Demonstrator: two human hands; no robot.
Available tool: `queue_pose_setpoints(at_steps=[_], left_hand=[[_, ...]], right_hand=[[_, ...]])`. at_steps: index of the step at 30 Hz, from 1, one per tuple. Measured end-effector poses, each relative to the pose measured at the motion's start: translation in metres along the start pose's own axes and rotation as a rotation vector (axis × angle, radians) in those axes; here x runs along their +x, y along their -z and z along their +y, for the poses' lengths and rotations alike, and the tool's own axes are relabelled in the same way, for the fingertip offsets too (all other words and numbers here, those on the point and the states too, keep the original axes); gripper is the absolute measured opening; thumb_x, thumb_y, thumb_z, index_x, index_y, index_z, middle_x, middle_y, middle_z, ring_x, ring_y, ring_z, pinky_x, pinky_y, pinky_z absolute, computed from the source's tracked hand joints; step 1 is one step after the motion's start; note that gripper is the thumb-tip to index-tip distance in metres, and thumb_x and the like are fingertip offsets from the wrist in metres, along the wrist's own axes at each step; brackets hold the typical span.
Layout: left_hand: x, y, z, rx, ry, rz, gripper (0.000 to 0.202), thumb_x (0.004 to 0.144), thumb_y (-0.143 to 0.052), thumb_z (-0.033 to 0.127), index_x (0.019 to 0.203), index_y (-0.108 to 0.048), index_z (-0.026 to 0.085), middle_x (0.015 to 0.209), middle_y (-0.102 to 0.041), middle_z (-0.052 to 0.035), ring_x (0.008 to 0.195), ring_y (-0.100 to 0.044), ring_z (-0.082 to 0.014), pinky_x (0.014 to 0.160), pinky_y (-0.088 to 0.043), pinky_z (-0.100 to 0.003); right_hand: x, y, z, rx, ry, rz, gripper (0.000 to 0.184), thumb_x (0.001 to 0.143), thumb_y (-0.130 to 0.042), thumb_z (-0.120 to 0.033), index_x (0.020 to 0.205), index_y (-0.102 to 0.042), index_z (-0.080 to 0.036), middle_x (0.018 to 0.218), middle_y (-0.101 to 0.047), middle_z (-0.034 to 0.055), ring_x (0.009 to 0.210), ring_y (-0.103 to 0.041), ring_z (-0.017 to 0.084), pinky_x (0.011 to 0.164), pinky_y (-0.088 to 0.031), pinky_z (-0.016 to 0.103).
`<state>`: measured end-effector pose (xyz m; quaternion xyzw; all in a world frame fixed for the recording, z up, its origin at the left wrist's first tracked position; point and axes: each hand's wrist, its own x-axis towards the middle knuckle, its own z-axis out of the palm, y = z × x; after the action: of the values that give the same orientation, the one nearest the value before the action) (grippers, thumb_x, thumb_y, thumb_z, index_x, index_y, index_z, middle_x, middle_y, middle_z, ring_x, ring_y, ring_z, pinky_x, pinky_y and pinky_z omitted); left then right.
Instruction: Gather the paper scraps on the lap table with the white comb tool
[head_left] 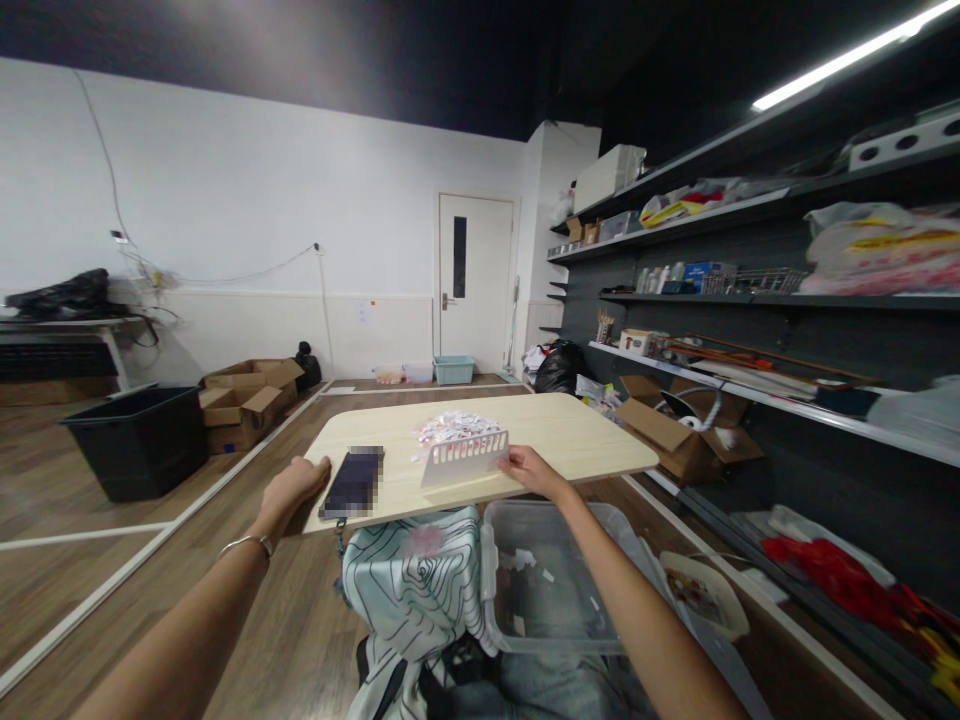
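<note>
My right hand (529,470) grips the right end of a whitish slotted plate (459,462), which stands on edge on a small pale wood-grain table (592,430). Behind the plate lies a heap of small white paper pieces (459,425) with reddish marks, partly hidden by it. My left hand (294,485) has its fingers curled over the table's left edge. Just right of that hand a dark phone (352,487) rests on the tabletop, its strap hanging over the front edge.
Below the table's front edge a clear plastic bin (555,600) holds a few white scraps. Beside it is a patterned cloth (412,580). A beige bowl (705,595) and a cardboard box (675,430) are on the right, near shelves (750,297). A black bin (139,440) stands left.
</note>
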<state>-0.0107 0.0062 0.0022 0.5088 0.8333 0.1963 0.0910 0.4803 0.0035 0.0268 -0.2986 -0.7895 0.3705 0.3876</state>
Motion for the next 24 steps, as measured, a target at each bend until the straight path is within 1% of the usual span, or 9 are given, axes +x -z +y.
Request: queue_pose_setpoints(at_steps=[5, 8, 13, 19, 24], left_hand=[[-0.0024, 0.0016, 0.003, -0.015, 0.015, -0.01, 0.086, 0.088, -0.036, 0.061, 0.132, -0.063, -0.007, 0.118, -0.071, -0.0351, 0.112, -0.069, -0.0485, 0.09, -0.053, -0.052], [-0.0038, 0.0026, 0.004, -0.012, 0.022, -0.003, 0.086, 0.087, -0.037, 0.061, 0.132, -0.063, -0.007, 0.118, -0.071, -0.0348, 0.112, -0.069, -0.0486, 0.09, -0.053, -0.053], [-0.0038, 0.0024, 0.0033, -0.019, 0.012, 0.004, 0.085, 0.087, -0.037, 0.061, 0.132, -0.064, -0.006, 0.116, -0.072, -0.0344, 0.11, -0.069, -0.0484, 0.088, -0.053, -0.052], [-0.0015, 0.0009, 0.0019, -0.028, 0.003, 0.009, 0.085, 0.087, -0.038, 0.061, 0.131, -0.064, -0.007, 0.115, -0.072, -0.035, 0.109, -0.069, -0.0496, 0.088, -0.052, -0.053], [-0.0001, 0.0007, 0.0013, -0.006, 0.003, -0.007, 0.085, 0.088, -0.035, 0.061, 0.131, -0.064, -0.006, 0.117, -0.072, -0.0344, 0.111, -0.069, -0.0486, 0.089, -0.052, -0.052]], right_hand=[[0.0026, -0.0008, 0.003, -0.016, 0.008, 0.125, 0.063, 0.082, -0.068, -0.074, 0.105, -0.075, -0.016, 0.103, -0.077, 0.011, 0.105, -0.067, 0.03, 0.1, -0.052, 0.046], [0.002, -0.002, 0.0032, -0.055, -0.002, 0.153, 0.062, 0.084, -0.067, -0.072, 0.106, -0.075, -0.015, 0.105, -0.076, 0.0114, 0.105, -0.067, 0.031, 0.098, -0.053, 0.045], [0.0001, -0.0028, 0.0021, -0.1, -0.002, 0.151, 0.057, 0.087, -0.065, -0.069, 0.104, -0.074, -0.015, 0.101, -0.076, 0.0099, 0.101, -0.066, 0.029, 0.093, -0.053, 0.041], [-0.0005, -0.002, 0.0058, -0.083, -0.016, 0.095, 0.051, 0.086, -0.069, -0.066, 0.091, -0.072, -0.016, 0.086, -0.072, 0.0064, 0.091, -0.064, 0.026, 0.087, -0.054, 0.037], [-0.0003, -0.0021, 0.0048, -0.075, -0.018, 0.089, 0.051, 0.085, -0.07, -0.067, 0.09, -0.072, -0.016, 0.086, -0.072, 0.007, 0.092, -0.064, 0.026, 0.088, -0.054, 0.038]])
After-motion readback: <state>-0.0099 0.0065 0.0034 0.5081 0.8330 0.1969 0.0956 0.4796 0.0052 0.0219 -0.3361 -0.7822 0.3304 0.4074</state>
